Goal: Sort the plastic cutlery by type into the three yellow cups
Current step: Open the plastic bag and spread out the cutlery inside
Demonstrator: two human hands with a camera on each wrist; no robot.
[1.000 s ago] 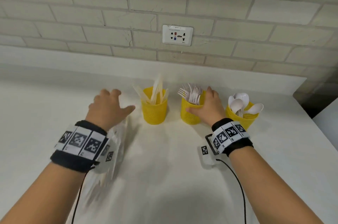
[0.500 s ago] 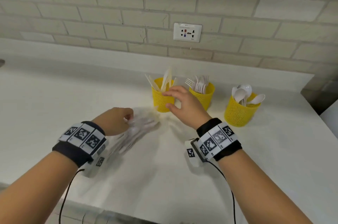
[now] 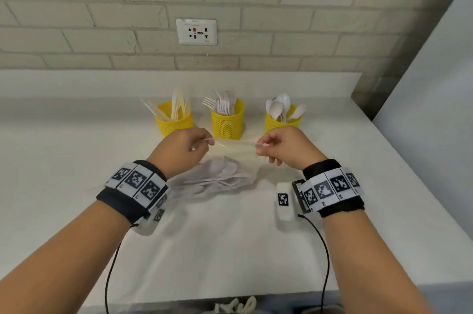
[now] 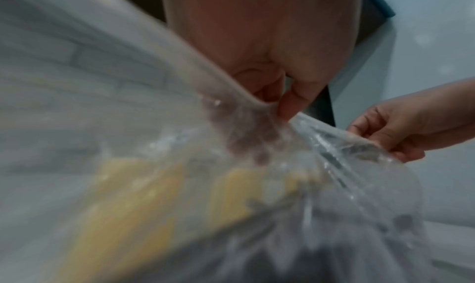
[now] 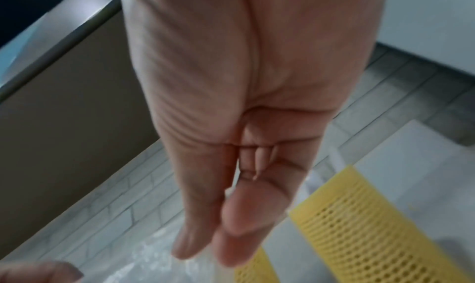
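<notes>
Both hands, left hand [image 3: 179, 149] and right hand [image 3: 286, 147], now pinch the clear bag's [image 3: 220, 175] mouth apart; half a second ago only the left held it. Unsorted cutlery [image 3: 217, 179] lies inside, below the hands, the yellow cups [image 3: 226, 121] just beyond.

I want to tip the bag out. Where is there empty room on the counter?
Bare counter lies left of the knife cup, and more near the front edge under the clear bag. It is crowded at the back, where three yellow cups stand in a row.

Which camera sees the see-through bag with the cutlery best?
The head view: the whole clear bag shows, stretched between both hands. The left wrist view shows only blurry plastic close up; the right wrist view catches a small corner.
</notes>
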